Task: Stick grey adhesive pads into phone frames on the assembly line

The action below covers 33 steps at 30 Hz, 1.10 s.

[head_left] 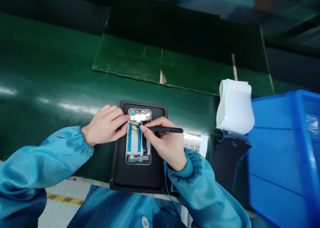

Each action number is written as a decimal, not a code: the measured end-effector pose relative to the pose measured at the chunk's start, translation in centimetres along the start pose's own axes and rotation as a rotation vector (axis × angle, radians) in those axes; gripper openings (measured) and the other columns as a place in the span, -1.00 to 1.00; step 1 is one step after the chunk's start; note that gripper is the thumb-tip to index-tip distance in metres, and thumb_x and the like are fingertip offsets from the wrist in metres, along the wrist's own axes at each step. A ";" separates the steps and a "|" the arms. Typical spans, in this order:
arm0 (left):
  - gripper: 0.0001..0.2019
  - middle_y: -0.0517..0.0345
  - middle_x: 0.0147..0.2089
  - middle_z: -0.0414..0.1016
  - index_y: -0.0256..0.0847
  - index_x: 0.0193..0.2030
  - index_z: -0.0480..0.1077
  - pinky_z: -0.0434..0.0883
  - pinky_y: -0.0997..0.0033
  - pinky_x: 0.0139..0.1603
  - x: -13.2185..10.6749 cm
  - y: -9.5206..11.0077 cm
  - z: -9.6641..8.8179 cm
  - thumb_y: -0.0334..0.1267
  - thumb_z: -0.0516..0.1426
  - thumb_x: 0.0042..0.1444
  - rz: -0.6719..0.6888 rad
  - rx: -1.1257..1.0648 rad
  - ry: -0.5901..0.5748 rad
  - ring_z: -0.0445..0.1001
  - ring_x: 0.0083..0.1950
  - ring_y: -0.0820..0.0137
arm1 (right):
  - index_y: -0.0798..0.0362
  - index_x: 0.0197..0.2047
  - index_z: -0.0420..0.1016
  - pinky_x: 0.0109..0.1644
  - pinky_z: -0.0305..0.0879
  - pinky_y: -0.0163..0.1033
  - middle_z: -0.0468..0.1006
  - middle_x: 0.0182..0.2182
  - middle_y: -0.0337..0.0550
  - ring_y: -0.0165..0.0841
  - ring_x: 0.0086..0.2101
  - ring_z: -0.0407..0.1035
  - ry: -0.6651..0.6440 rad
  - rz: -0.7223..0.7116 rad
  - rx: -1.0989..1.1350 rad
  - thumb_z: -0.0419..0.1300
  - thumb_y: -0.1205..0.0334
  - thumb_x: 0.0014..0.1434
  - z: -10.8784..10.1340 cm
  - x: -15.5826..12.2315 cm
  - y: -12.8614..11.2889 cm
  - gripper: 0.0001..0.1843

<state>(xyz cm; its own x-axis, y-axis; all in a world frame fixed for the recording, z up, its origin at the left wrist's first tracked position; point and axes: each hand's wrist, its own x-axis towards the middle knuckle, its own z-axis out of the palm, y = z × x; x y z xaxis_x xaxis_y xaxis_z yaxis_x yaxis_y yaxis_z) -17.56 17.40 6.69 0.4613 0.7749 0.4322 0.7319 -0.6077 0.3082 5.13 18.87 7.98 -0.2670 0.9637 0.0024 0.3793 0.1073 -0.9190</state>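
Note:
An opened phone (135, 144) lies in a black tray (140, 179), its circuit board (140, 117) bare at the top and blue strips (130, 138) running down its middle. My left hand (106, 124) is at the phone's upper left edge, fingers bent and fingertips pressing on the edge by the board. Between thumb and fingers, my right hand (166, 143) grips a slim black pen-shaped tool (172, 130). The tool points left over the phone, just below the board. Its fine tip is too small to make out, so contact cannot be told.
A blue bin (275, 154) stands at the right. Beside it are a folded white sheet (235, 107) and a dark film-like piece (226, 158). A sheet with a grid (196, 143) lies partly under my right arm. Behind the tray, a green board (130, 59) rests on the green table (62, 87).

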 end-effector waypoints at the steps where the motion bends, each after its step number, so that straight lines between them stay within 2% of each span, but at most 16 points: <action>1: -0.85 0.11 -0.33 0.43 -0.28 -0.11 0.45 0.27 0.29 -0.33 0.0 0.0 0.0 -0.30 0.10 0.27 -0.001 0.002 -0.005 0.39 -0.30 0.33 | 0.02 -0.35 0.53 -0.49 0.31 -0.35 0.54 -0.51 -0.26 -0.41 -0.52 0.41 0.001 0.003 -0.002 0.39 0.21 0.13 0.0 0.0 -0.1 -0.87; 33: -0.84 0.11 -0.32 0.44 -0.26 -0.09 0.44 0.29 0.29 -0.30 -0.1 -0.1 0.0 -0.29 0.08 0.27 -0.015 0.007 -0.040 0.39 -0.29 0.33 | 0.03 -0.35 0.53 -0.48 0.33 -0.35 0.55 -0.52 -0.27 -0.42 -0.53 0.41 -0.013 0.015 -0.045 0.38 0.20 0.13 0.0 0.1 -0.2 -0.87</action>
<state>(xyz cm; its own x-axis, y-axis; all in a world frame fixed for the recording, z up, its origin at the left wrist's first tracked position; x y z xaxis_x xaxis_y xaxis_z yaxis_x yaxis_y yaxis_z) -17.63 17.35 6.58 0.4703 0.7900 0.3933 0.7419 -0.5953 0.3086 5.04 18.94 8.20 -0.2719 0.9622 -0.0170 0.4228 0.1036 -0.9003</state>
